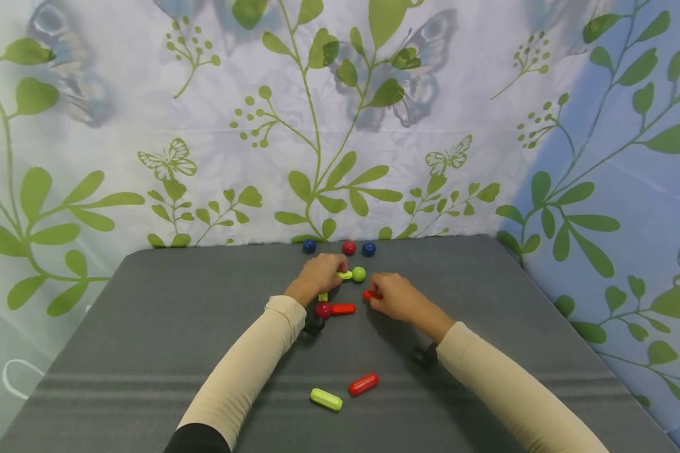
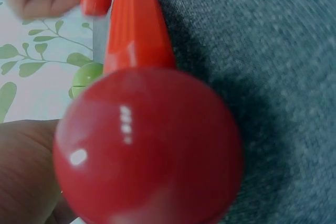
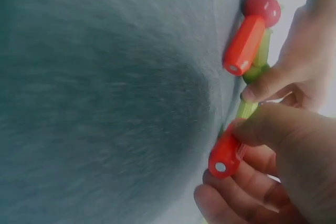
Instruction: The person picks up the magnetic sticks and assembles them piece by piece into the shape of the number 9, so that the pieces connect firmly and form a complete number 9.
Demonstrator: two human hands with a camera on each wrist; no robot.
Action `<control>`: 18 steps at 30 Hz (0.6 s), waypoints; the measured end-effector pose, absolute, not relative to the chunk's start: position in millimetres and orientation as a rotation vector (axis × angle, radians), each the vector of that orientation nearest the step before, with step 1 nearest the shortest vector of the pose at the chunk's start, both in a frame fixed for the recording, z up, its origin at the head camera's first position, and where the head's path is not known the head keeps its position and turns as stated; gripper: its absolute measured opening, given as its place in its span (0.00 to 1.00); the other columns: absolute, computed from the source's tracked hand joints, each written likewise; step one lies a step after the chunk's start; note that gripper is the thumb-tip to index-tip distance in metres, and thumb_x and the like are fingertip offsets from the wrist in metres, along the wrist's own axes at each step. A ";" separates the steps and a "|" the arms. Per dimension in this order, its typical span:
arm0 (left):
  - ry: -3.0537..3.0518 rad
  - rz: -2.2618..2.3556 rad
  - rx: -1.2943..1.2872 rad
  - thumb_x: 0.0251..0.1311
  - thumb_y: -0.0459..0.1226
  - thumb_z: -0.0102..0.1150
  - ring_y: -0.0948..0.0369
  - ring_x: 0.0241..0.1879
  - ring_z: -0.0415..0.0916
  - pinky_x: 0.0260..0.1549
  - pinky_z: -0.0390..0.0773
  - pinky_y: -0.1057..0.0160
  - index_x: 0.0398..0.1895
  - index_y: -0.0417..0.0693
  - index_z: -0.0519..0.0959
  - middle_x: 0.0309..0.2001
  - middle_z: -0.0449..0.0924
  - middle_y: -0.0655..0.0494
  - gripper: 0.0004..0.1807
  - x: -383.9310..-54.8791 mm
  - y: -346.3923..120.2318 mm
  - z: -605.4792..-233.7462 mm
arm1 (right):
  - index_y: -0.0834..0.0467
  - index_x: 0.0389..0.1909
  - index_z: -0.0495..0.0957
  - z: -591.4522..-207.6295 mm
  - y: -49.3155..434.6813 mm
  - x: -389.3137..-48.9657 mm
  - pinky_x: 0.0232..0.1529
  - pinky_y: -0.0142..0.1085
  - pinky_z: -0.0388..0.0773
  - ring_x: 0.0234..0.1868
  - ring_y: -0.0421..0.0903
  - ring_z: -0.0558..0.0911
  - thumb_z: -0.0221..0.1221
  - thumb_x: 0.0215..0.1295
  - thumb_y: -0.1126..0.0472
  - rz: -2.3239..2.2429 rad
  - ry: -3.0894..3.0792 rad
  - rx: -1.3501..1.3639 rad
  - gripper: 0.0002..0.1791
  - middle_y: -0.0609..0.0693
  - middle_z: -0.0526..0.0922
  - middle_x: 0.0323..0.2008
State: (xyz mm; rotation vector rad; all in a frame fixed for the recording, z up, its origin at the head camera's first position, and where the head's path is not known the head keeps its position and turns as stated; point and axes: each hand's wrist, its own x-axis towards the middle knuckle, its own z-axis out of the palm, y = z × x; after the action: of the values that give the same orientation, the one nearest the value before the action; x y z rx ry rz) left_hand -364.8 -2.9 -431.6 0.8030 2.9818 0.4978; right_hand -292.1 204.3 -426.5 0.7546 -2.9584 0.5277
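The left hand pinches a yellow-green rod that has a green ball at its right end. Below that hand, a second yellow-green rod runs to a red ball, with a red rod joined to the ball. Right of the green ball, the right hand grips another red rod between thumb and fingers. A light round spot marks this rod's end in the right wrist view. The left fingers partly cover the structure.
Along the far edge of the grey table lie a blue ball, a red ball and another blue ball. Closer in lie a loose red rod and a yellow-green rod. A patterned curtain hangs behind.
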 end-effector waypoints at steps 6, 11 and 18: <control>2.976 0.480 0.845 0.60 0.34 0.67 0.57 0.38 0.78 0.39 0.78 0.53 0.41 0.53 0.81 0.39 0.81 0.59 0.08 -362.7 -0.5 -430.2 | 0.56 0.30 0.73 -426.9 199.7 -306.6 0.26 0.38 0.67 0.22 0.44 0.71 0.65 0.61 0.65 0.551 -3.007 0.516 0.08 0.48 0.73 0.24; 2.988 0.465 0.840 0.60 0.34 0.67 0.58 0.38 0.78 0.40 0.78 0.53 0.41 0.54 0.81 0.38 0.81 0.61 0.08 -362.3 -2.5 -428.4 | 0.57 0.29 0.73 -428.3 195.8 -312.2 0.26 0.38 0.67 0.23 0.45 0.72 0.66 0.62 0.64 0.550 -3.024 0.480 0.10 0.48 0.72 0.24; 2.991 0.467 0.814 0.61 0.34 0.67 0.58 0.39 0.78 0.42 0.78 0.53 0.41 0.54 0.80 0.39 0.81 0.60 0.08 -365.0 -7.9 -430.7 | 0.58 0.31 0.74 -433.4 187.3 -320.0 0.26 0.39 0.69 0.24 0.46 0.73 0.66 0.61 0.63 0.539 -3.018 0.463 0.09 0.48 0.74 0.25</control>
State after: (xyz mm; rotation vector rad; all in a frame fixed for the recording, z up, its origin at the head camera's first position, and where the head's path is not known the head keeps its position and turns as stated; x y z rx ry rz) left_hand -365.0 -7.9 -430.7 0.8138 2.9907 0.4675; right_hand -320.0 187.3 -433.4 0.4627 -3.0179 0.5392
